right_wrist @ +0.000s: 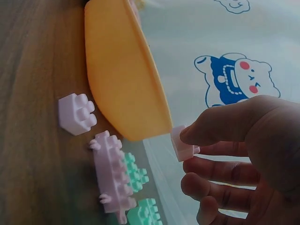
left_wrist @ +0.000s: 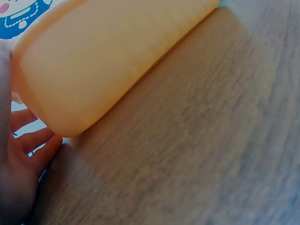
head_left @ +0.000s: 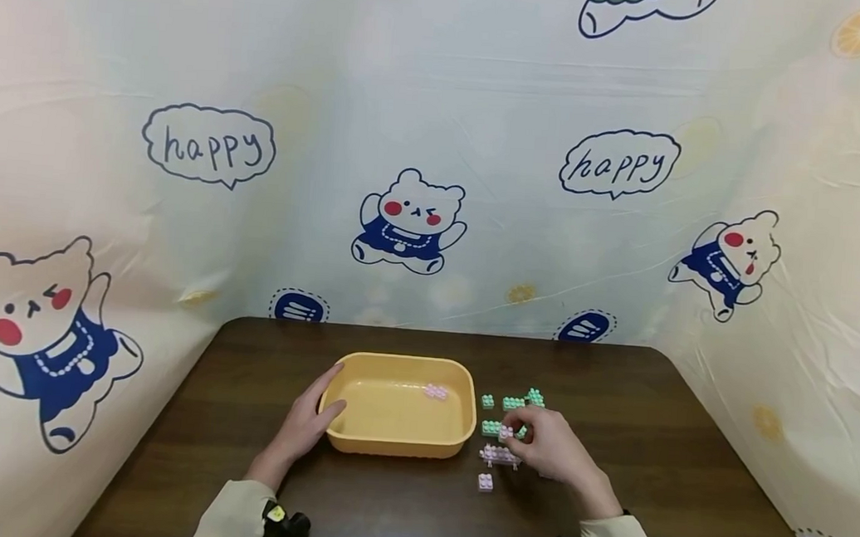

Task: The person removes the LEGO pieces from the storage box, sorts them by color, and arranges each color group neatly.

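A yellow plastic bin [head_left: 398,448] stands on the table, a pink building brick [head_left: 435,392] lying inside toward its right. My left hand [head_left: 299,426] grips the bin's left side, thumb at the rim and fingers along the outer wall. Just right of the bin, my right hand [head_left: 555,452] pinches a small pink building brick [right_wrist: 180,143] between thumb and forefinger, its other fingers loosely bent. Below that hand lie a long pink brick piece with small prongs [head_left: 501,456] and a small pink brick [head_left: 486,482]. Green bricks [head_left: 514,403] are grouped behind it.
The dark wooden table [head_left: 383,515] carries the bin and bricks. A patterned curtain [head_left: 428,77] with bears and lettering hangs around its back and sides. Another green brick [head_left: 487,401] sits close by the bin's right wall.
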### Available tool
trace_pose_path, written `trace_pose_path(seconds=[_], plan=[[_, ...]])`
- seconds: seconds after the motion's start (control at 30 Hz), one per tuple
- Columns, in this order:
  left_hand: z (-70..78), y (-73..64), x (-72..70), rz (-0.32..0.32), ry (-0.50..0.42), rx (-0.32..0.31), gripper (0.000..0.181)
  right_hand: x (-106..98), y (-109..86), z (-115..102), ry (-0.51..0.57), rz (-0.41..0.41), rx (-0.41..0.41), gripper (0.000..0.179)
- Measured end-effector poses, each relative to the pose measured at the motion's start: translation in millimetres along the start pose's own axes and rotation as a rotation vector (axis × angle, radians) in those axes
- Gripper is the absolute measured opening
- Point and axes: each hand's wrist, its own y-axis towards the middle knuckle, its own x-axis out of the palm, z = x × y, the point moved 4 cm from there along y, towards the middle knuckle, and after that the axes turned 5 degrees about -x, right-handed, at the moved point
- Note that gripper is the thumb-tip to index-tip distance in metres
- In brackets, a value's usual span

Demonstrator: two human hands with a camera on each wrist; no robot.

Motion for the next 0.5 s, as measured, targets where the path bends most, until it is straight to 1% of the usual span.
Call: trace_pose_path(seconds=[0.2, 0.3, 0.5], plan=[[0.3, 0.2, -1.0, -0.001, 0.02, 0.011, 0.062, 2, -10.2, 3, 0.045, -0.022, 0.005, 0.013], [0.5, 0.3, -1.8, 0.009, 0.012, 0.012, 0.062, 3, -13.7, 5, 0.067, -0.026, 0.015, 0.013], [1.2, 0.8, -0.1, 0.007, 0.014, 0.013, 0.061, 7, -19.8, 9, 0.031, -0.03, 0.036, 0.015]])
